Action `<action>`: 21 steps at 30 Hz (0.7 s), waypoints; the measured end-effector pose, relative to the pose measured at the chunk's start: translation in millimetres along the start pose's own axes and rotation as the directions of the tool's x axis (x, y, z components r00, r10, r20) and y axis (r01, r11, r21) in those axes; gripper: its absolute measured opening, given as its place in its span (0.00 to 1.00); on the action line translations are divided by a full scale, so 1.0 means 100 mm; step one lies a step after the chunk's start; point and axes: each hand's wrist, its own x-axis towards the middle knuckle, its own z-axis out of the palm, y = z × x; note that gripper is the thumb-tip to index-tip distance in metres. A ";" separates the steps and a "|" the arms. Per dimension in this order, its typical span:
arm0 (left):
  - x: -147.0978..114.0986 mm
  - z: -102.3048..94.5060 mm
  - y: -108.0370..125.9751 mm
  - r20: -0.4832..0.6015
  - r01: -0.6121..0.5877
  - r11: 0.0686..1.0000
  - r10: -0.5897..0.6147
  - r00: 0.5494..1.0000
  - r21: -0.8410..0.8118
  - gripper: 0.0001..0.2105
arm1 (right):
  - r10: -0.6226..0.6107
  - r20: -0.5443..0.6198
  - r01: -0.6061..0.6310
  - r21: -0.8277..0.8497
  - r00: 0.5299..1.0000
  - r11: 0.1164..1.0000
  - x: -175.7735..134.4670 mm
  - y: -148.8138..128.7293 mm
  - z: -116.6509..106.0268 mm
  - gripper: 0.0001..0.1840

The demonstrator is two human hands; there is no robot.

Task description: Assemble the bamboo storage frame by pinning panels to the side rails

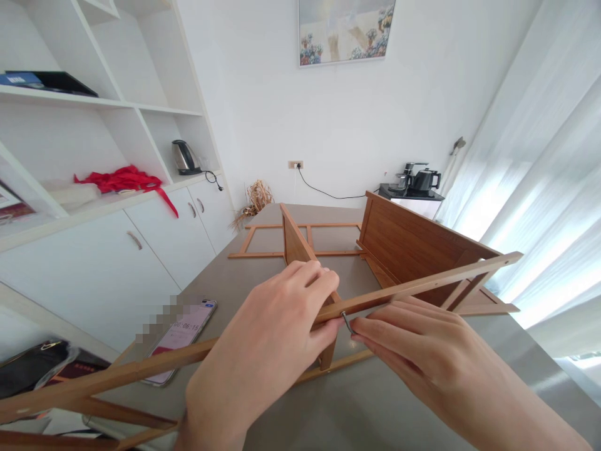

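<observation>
My left hand (267,332) is closed around the joint where a long wooden side rail (422,283) meets the edge of a wooden shelf board (299,241). My right hand (417,341) pinches a small bent metal hex key (348,322) between thumb and fingers. The key's tip meets the rail at a fastener just right of my left fingers; the fastener's head is too small to make out. The rail runs across the front of a partly assembled wooden frame lying on its side. A wide wooden panel (422,244) stands at the frame's right end.
The frame lies on a grey table (319,413). A phone (183,341) showing a timer lies left of my left hand. White cabinets (154,244) stand to the left, with a kettle (184,156) on a shelf. A coffee maker (404,178) stands at the back right, near white curtains (530,156).
</observation>
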 end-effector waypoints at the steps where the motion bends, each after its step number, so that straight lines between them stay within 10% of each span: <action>1: 0.00 0.00 0.00 -0.003 -0.001 1.000 0.001 1.000 0.001 0.11 | -0.001 -0.001 0.001 -0.004 1.000 1.000 0.00 0.00 0.00 0.07; 21: 0.00 0.00 0.00 -0.006 -0.005 1.000 0.005 1.000 -0.002 0.09 | -0.089 -0.126 0.067 -0.171 0.988 0.983 0.00 -0.08 -0.08 0.13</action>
